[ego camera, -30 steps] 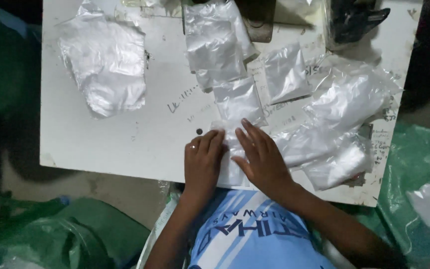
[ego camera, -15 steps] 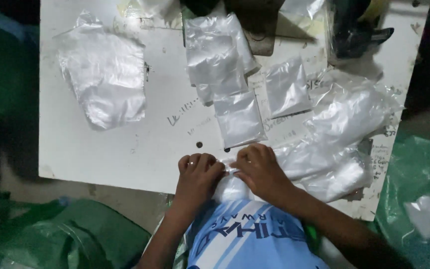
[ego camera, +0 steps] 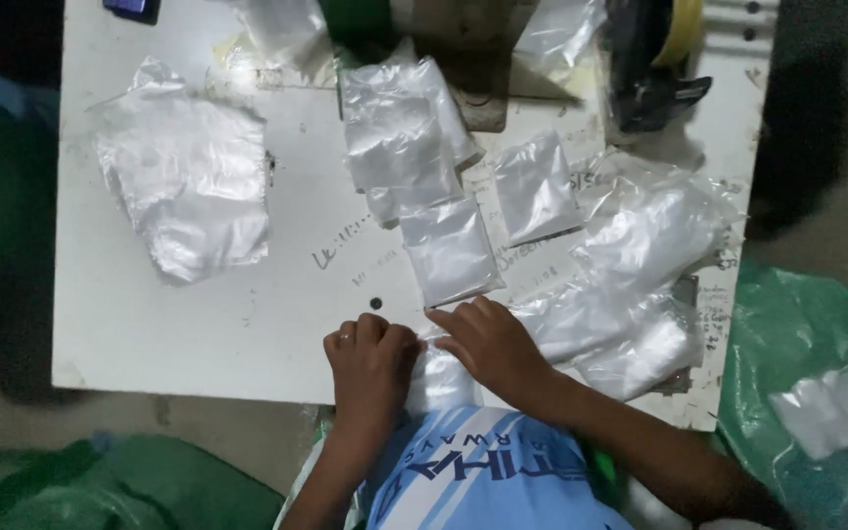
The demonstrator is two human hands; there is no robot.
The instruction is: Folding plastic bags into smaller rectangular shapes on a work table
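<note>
Pressing: both hands, left (ego camera: 370, 358) & right (ego camera: 491, 344), curled since prior frame, pinching bag (ego camera: 439, 378) at tabletop (ego camera: 198, 324) 6 o'clock edge; folding underway.

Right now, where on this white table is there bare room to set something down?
Bare table lies left of the left hand, below the big crumpled bag. Another strip runs between that bag and the stacked packets. Right of the right hand, loose bags crowd the surface.

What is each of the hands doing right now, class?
Left hand: curled shut on the clear bag at the table edge.
Right hand: fingers bent, pressing on the same bag.
</note>
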